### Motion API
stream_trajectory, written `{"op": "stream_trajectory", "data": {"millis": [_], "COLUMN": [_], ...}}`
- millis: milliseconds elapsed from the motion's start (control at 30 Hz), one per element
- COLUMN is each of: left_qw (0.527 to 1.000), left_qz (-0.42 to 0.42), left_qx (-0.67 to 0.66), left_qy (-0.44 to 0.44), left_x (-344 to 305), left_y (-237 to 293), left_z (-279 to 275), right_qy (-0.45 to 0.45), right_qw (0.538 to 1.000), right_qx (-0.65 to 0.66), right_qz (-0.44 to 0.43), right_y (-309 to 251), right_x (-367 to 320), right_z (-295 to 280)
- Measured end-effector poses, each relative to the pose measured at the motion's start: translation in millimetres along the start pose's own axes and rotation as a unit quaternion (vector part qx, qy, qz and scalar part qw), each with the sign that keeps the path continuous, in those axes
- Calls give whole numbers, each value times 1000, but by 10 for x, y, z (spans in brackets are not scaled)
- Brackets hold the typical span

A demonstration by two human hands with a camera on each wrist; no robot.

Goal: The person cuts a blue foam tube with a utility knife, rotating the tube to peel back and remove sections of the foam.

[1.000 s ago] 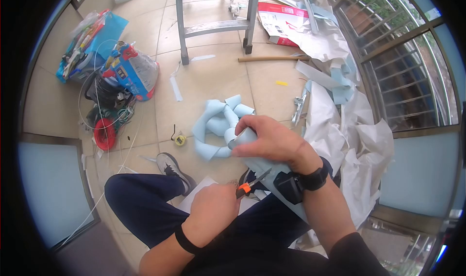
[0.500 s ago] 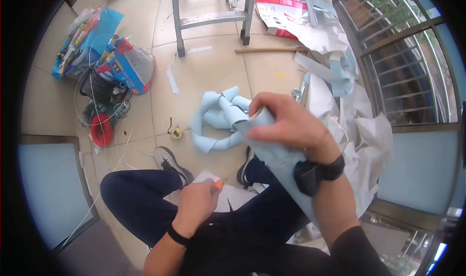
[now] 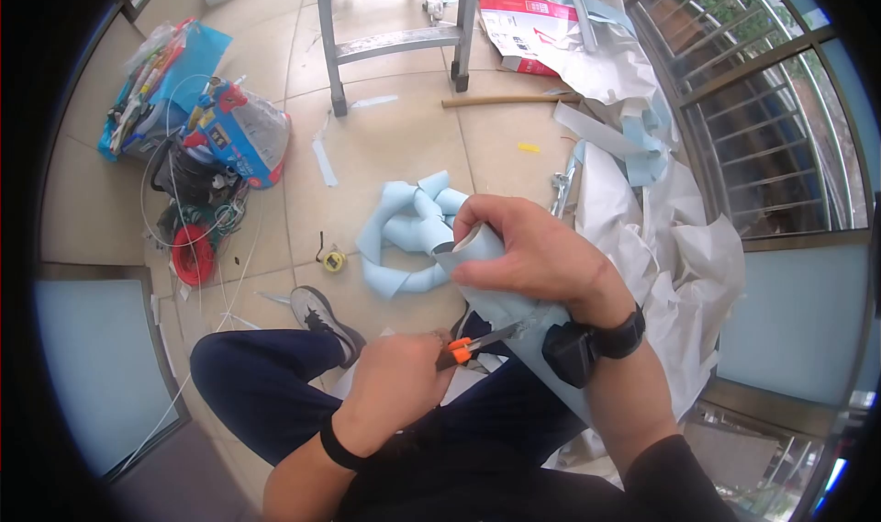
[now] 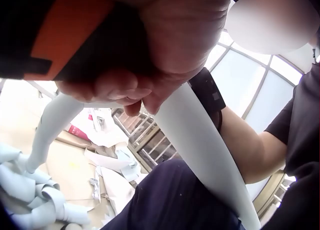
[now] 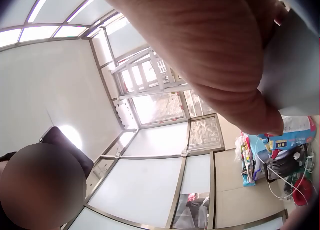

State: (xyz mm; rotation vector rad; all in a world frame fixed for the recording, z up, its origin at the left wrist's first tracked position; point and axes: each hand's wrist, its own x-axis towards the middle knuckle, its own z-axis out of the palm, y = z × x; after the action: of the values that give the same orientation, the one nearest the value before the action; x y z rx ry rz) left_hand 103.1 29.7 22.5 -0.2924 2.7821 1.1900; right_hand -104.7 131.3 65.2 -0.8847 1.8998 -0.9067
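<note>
The left hand (image 3: 399, 384) grips an orange and black handled cutting tool (image 3: 462, 350), whose thin dark blade lies against or just over a pale blue strip (image 3: 541, 343) below the right wrist. Fingers and thumb of the right hand (image 3: 541, 256) curl round the rolled upper end of that strip. From there the strip slants down past the forearm to the thigh. Looped blue strip (image 3: 390, 233) lies on the floor just beyond. In the left wrist view the tool's handle (image 4: 70, 30) fills the top left, with the strip (image 4: 200, 145) stretching down behind the hand.
A metal ladder (image 3: 399, 43) stands ahead. Bags (image 3: 243, 136) of supplies and a red coil (image 3: 192, 254) sit at left. Near the left shoe is a yellow tape measure (image 3: 332, 261). Crumpled white sheeting (image 3: 674, 274) covers the floor at right, beside barred windows.
Compared with half a second ago, the left hand has moved right and its blade is back at the strip, much as one second ago. The right hand keeps its grip, slightly lower.
</note>
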Motion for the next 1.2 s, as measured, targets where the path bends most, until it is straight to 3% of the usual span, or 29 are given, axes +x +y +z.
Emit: {"op": "stream_trajectory", "data": {"millis": [67, 300, 567, 600, 667, 700, 767, 900, 967, 1033, 1200], "left_qw": [999, 999, 999, 999, 991, 991, 980, 994, 992, 995, 1000], "left_qz": [-37, -22, -27, -29, -77, -84, -114, -93, -79, -65, -25], "left_qx": [-21, 16, -35, -38, 89, 87, 94, 33, 34, 28, 19], "left_qy": [1, -25, -19, -16, -66, -58, -134, -48, -95, -73, 0], "left_x": [14, 45, 113, 73, 44, -147, -316, -333, -346, -404, -492], "left_y": [47, 27, -247, -295, -499, -677, -1063, -720, -633, -622, -663], "left_z": [-61, 45, 369, 425, 549, 718, 1009, 633, 486, 422, 281], "right_qy": [3, 6, -2, 8, 18, 3, -42, -48, -49, -65, -62], "right_qw": [1000, 1000, 998, 998, 996, 998, 997, 996, 993, 996, 997], "right_qx": [-3, -15, -58, -60, -74, -47, 8, 11, -27, 35, 28], "right_qz": [-9, -24, -15, -21, -39, -43, -59, -77, -103, -42, -35], "right_y": [-5, -10, 14, 35, -26, -86, -171, -270, -327, -340, -268], "right_x": [-26, -3, 21, -8, -47, -127, -262, -343, -340, -380, -306], "right_z": [-27, -37, 63, 92, 53, 32, -95, -70, -50, -62, -67]}}
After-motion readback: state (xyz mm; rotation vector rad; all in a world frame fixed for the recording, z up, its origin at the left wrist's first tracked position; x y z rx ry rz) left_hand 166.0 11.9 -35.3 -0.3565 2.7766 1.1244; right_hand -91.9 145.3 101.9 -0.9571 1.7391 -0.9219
